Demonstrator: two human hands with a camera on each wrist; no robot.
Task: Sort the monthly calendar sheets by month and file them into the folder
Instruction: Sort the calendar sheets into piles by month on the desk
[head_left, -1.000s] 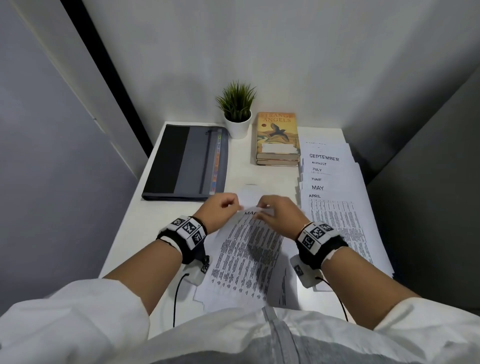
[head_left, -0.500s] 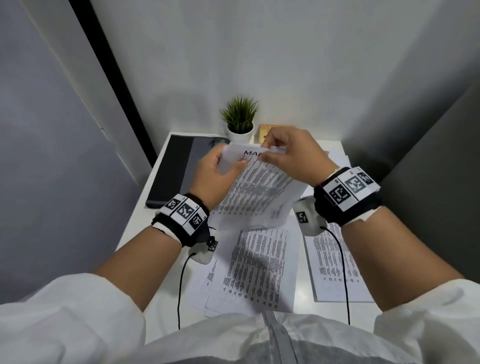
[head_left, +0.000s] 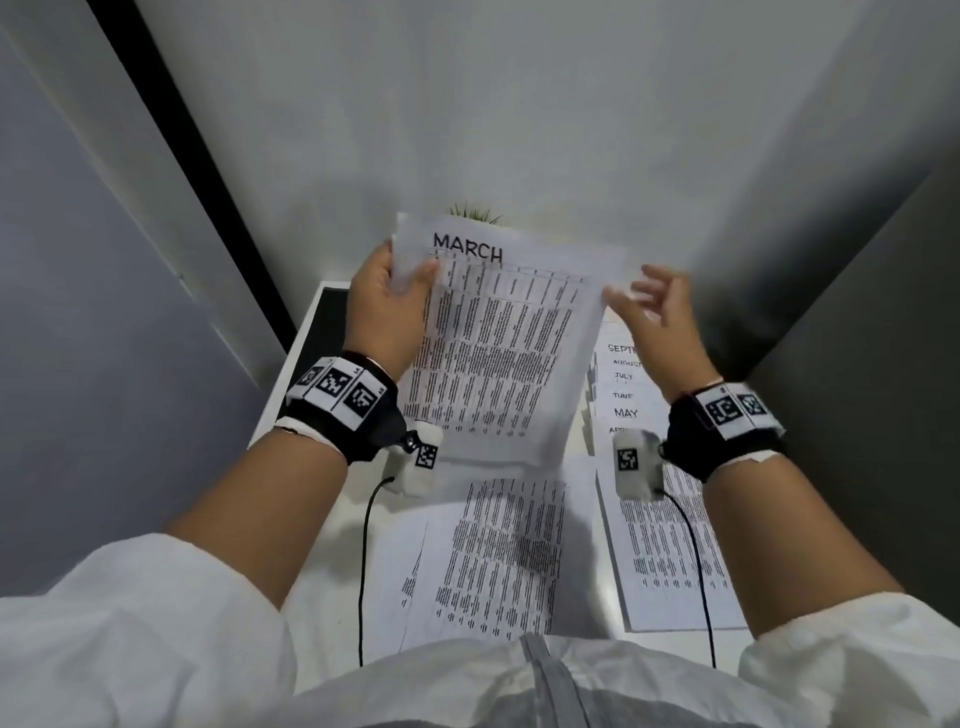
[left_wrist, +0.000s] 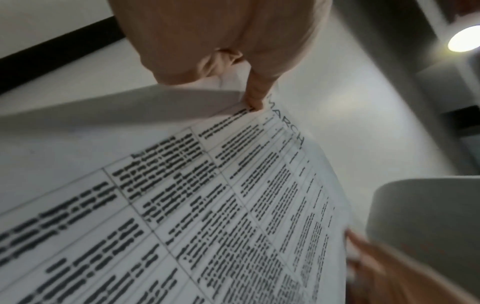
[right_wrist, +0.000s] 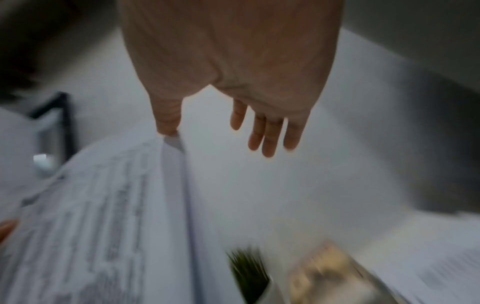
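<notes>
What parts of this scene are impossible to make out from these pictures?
- Folder: head view, mostly hidden behind the left hand and the March sheet.
- Plant: head view, only leaf tips show above the sheet.
- Table text on the March sheet: too blurred to read in every view.
- Sorted stack: head view, its top heading is cut short by the right hand.
- Book: right wrist view, smeared by motion.

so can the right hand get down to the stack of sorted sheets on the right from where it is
Probably yes. The right hand is open, with only its thumb at the edge of the March sheet, which the left hand grips. The sorted stack lies uncovered just below it.
</notes>
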